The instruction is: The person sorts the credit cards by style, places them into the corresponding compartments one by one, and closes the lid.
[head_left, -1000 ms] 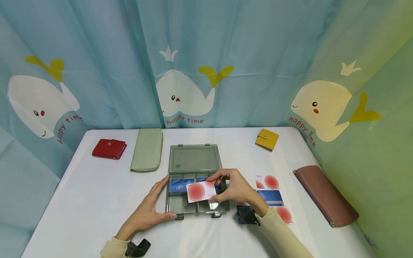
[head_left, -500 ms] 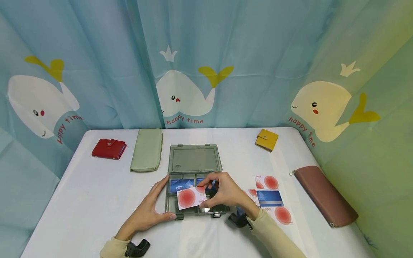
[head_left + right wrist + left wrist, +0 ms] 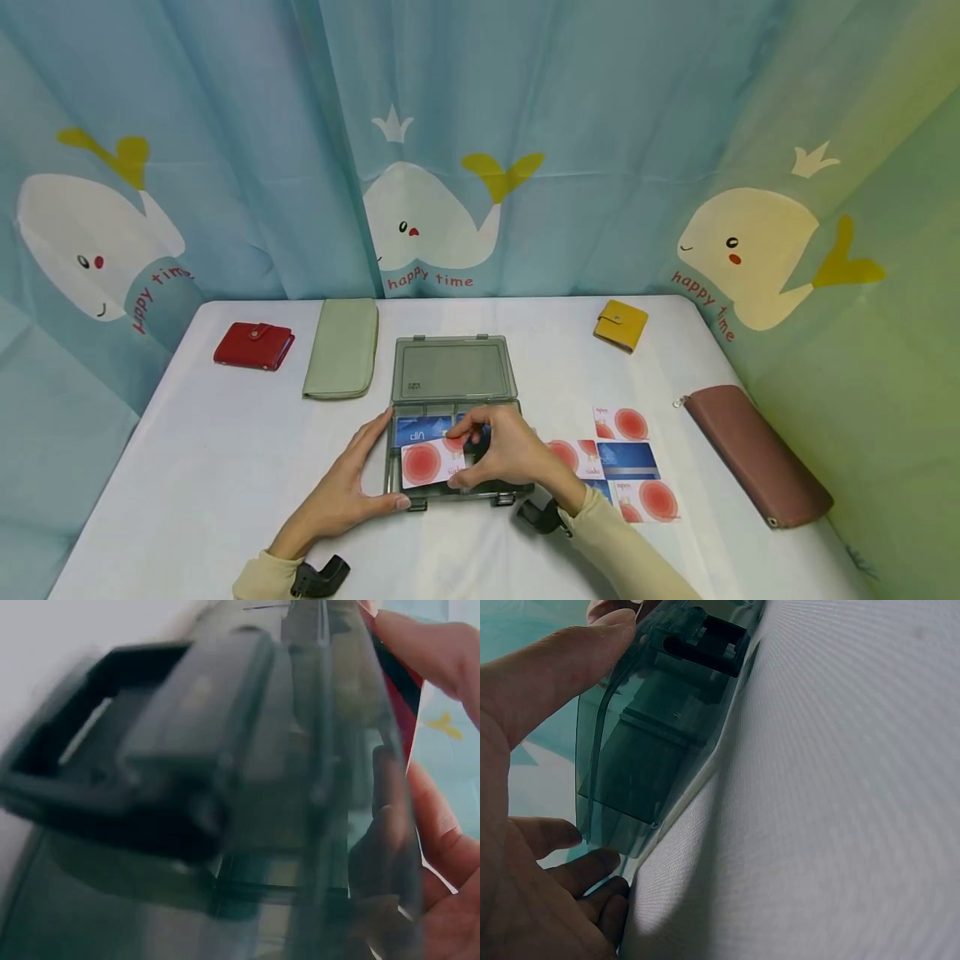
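Note:
A grey see-through compartment box [image 3: 452,371] lies open mid-table, lid back. My right hand [image 3: 480,454] pinches a white card with a red circle [image 3: 426,463] over the box's front left compartment. A blue VIP card [image 3: 420,430] lies in the back left compartment. My left hand [image 3: 347,492] rests flat against the box's left side, thumb at its front corner; in the left wrist view the box wall [image 3: 649,742] sits by my left-hand thumb [image 3: 562,667]. The right wrist view is filled by the box's latch [image 3: 142,742], blurred.
Several red-circle and blue cards [image 3: 618,462] lie right of the box. A brown long wallet [image 3: 753,454] lies at the right edge, a yellow wallet [image 3: 621,324] at the back right, a green long wallet [image 3: 342,346] and a red wallet [image 3: 253,346] at the back left.
My right hand has carried the red-circle card leftward and lower, from the box's middle to its front left compartment. The left hand has stayed put.

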`<act>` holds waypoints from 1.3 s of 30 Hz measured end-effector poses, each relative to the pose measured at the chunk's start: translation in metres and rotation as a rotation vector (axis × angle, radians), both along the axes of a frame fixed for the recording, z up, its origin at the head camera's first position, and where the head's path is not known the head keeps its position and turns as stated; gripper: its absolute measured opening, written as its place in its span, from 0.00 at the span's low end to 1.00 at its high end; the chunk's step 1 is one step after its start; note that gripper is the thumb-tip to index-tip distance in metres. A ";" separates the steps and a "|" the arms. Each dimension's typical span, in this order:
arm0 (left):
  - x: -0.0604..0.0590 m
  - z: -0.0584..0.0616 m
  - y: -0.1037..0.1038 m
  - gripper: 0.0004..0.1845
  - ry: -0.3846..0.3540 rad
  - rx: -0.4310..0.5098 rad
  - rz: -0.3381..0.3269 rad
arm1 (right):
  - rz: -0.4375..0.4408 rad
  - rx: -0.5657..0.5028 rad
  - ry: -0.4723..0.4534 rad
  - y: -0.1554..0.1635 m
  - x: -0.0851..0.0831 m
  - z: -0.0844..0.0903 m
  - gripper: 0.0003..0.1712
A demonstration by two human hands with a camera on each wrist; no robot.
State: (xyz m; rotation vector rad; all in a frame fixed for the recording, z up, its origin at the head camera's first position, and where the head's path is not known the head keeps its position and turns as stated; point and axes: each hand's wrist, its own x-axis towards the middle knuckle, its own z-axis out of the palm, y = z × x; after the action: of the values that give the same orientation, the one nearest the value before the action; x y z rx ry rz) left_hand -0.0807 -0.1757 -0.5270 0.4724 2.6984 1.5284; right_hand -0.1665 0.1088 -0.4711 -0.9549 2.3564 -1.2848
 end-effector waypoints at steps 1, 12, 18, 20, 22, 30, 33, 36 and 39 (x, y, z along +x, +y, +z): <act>0.000 0.000 0.000 0.65 0.001 -0.001 0.000 | -0.005 0.008 0.002 -0.001 0.000 0.001 0.26; -0.002 0.000 0.000 0.65 0.013 -0.008 0.001 | 0.015 0.057 0.073 -0.004 0.004 0.002 0.26; -0.002 -0.001 0.000 0.66 0.028 -0.010 0.005 | 0.022 0.100 0.123 -0.005 0.005 0.005 0.26; -0.002 -0.001 0.000 0.66 0.035 -0.012 0.002 | 0.029 0.105 0.136 -0.004 0.005 0.006 0.26; -0.003 -0.001 0.000 0.66 0.040 -0.013 0.000 | 0.034 0.110 0.146 -0.004 0.005 0.006 0.27; -0.002 -0.001 0.000 0.65 0.032 -0.003 0.002 | 0.049 0.125 0.197 -0.004 0.006 0.004 0.28; -0.001 -0.001 0.000 0.65 0.024 -0.003 0.005 | 0.047 0.128 0.196 -0.004 0.007 0.004 0.27; -0.001 -0.001 0.000 0.65 0.019 -0.003 0.005 | 0.045 0.127 0.204 -0.004 0.008 0.004 0.27; 0.000 -0.001 0.000 0.65 0.017 -0.004 0.005 | 0.045 0.133 0.226 -0.004 0.009 0.003 0.28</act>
State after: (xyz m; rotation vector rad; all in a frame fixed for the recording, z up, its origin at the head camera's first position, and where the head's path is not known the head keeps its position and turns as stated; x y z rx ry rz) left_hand -0.0811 -0.1754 -0.5276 0.4817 2.7171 1.5263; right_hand -0.1576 0.1045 -0.4683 -1.1557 2.5350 -1.0358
